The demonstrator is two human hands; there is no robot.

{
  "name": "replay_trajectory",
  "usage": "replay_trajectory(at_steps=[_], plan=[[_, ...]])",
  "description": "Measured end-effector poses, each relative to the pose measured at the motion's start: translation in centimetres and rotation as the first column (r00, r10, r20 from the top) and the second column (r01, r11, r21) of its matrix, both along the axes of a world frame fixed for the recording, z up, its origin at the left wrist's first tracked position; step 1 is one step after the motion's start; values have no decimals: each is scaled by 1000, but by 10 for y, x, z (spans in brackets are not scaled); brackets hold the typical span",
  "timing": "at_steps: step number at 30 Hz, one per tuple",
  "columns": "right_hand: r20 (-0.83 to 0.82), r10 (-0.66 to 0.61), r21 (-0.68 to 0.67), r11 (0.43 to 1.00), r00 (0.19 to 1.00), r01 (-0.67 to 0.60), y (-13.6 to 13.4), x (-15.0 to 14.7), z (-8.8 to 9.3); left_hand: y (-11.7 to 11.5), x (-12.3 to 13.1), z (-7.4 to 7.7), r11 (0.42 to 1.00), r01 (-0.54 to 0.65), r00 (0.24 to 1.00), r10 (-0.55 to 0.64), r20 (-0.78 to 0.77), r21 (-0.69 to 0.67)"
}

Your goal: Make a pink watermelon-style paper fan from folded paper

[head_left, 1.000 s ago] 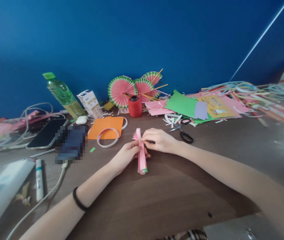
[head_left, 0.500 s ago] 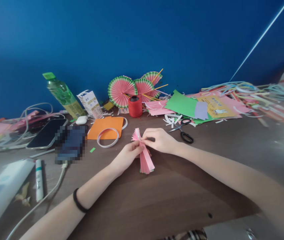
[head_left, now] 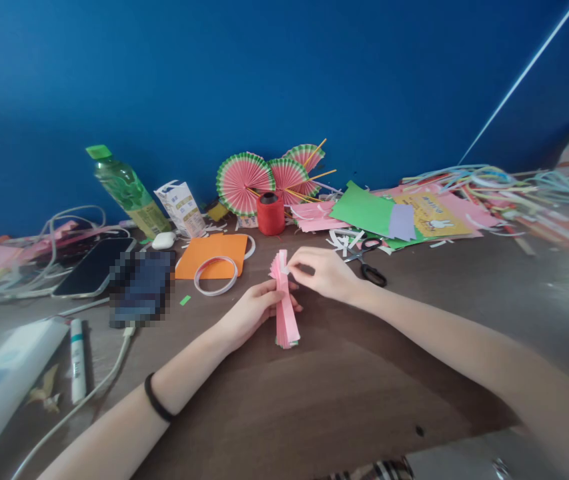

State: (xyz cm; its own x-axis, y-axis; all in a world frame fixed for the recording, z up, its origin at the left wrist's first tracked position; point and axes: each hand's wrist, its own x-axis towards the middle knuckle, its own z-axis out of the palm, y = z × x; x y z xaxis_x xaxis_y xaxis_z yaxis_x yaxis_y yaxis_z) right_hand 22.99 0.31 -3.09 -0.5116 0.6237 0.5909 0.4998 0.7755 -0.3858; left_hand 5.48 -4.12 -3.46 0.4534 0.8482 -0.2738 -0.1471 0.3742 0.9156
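A pleated pink paper fan (head_left: 288, 317), folded into a narrow bundle with green at its lower end, stands nearly upright above the table. My left hand (head_left: 257, 307) is closed around its middle, thumb in front and fingertips showing behind. Beside the upper end, my right hand (head_left: 321, 272) pinches thumb and forefinger at a small whitish strip (head_left: 285, 271) on the fan's front pleat. That strip looks like tape backing, though the fingers partly cover it. Scissors with black handles (head_left: 373, 275) lie just beyond my right hand.
Behind the hands are a red thread spool (head_left: 271, 217), finished round fans (head_left: 245, 183), an orange sheet (head_left: 211, 253) and a tape roll (head_left: 216, 276). Green paper (head_left: 364, 210) lies at right. A bottle (head_left: 127, 190), phone (head_left: 95, 268), cable and marker (head_left: 78, 360) occupy the left.
The fan has turned more upright. My right hand has shifted slightly up and right from the fan's middle, and the whitish strip at its fingertips now lifts a little from the paper.
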Motion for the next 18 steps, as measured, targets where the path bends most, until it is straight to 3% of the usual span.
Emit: replay_trajectory(at_steps=[5,9,12,14,18], plan=[[-210,-229,-139,969,951,202,25,21,12,5,-4,-3,995,-34,994,43,100,-90],[-281,-481,-189,876,830,444,52,55,13,7,-5,-2,983,-80,980,108,169,-164],[-156,-606,-61,794,780,605,68,82,6,8,-5,-1,978,-85,973,122,196,-190],[-20,-629,11,777,777,629,74,95,0,8,-6,-2,980,-77,969,117,217,-184],[169,-652,17,752,739,659,77,101,-4,9,-8,-5,983,-76,958,118,262,-167]])
